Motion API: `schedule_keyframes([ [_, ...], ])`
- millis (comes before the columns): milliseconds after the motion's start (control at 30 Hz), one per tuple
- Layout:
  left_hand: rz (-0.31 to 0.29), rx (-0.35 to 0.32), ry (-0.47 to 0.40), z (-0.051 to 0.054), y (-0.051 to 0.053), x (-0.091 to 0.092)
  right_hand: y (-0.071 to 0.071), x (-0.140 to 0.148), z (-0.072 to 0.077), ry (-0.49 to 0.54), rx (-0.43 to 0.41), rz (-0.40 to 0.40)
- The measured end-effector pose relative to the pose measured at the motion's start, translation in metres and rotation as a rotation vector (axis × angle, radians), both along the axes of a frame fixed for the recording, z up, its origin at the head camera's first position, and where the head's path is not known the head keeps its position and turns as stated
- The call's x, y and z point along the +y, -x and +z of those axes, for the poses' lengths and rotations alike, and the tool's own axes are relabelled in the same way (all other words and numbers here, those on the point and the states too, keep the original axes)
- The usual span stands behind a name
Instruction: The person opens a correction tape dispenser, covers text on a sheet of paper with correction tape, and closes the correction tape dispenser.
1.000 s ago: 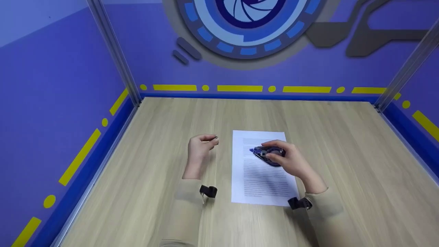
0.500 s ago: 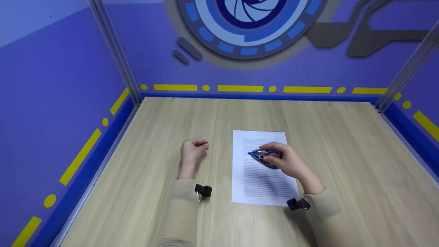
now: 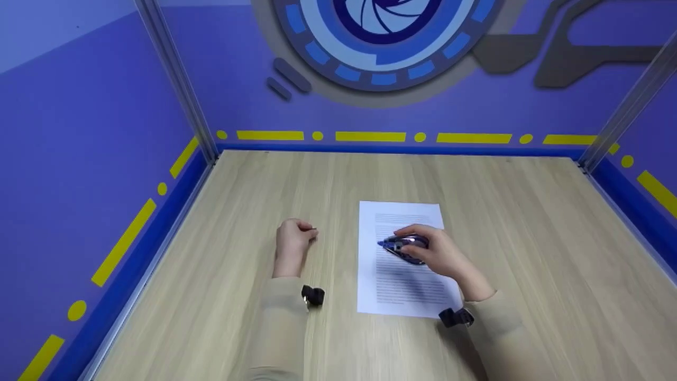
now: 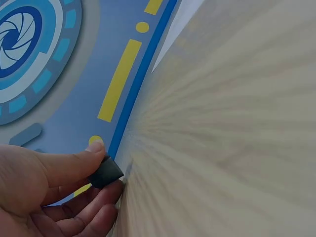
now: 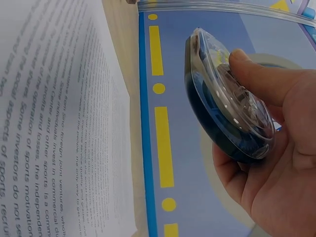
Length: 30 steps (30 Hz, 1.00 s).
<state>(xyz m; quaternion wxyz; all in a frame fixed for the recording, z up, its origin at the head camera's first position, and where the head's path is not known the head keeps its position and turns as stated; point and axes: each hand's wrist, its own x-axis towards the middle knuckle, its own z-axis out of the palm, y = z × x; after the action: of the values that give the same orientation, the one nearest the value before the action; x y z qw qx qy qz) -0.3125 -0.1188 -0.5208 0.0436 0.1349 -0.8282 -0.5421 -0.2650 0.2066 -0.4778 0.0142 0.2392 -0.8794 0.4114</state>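
Observation:
My right hand (image 3: 441, 254) pinches a dark blue, clear-shelled correction tape (image 5: 217, 108) between thumb and fingers. Its tip points left over a printed sheet of paper (image 3: 370, 293) on the table; whether it touches the page cannot be told. To the left of the sheet, my left hand (image 3: 290, 242) is low by the tabletop. Between its thumb and fingers is a small dark cap-like piece (image 4: 106, 173), which shows clearly only in the left wrist view.
A light wood table (image 3: 508, 211) carries the sheet. Blue panels with yellow markings (image 3: 370, 136) stand at the back and both sides, with metal posts (image 3: 177, 74) at the corners. Black straps (image 3: 313, 295) sit at both wrists.
My left hand has moved left and toward me, lower to the table, still pinching the small piece. My right hand has shifted slightly left and nearer with the correction tape. The paper has stayed put.

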Motion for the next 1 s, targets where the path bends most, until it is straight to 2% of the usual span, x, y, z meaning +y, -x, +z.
schedule_keyframes([
  [167, 0.015, -0.033, 0.013, -0.002, -0.001, -0.002, -0.001, -0.004, -0.002, -0.019, 0.003, 0.009],
  [500, 0.010, -0.116, 0.211, 0.002, -0.001, -0.006, -0.001, -0.006, -0.004, -0.044, 0.026, 0.001],
  [667, 0.009, -0.145, 0.230, 0.005, -0.001, -0.006, 0.000, -0.006, -0.006, -0.056, 0.017, -0.010],
  [867, 0.024, -0.139, 0.299, 0.009, -0.005, -0.006, 0.002, -0.005, -0.010, -0.070, 0.013, -0.020],
  [1000, 0.034, -0.068, 0.378, 0.017, -0.008, 0.001, 0.003, -0.003, -0.012, -0.073, 0.003, -0.024],
])
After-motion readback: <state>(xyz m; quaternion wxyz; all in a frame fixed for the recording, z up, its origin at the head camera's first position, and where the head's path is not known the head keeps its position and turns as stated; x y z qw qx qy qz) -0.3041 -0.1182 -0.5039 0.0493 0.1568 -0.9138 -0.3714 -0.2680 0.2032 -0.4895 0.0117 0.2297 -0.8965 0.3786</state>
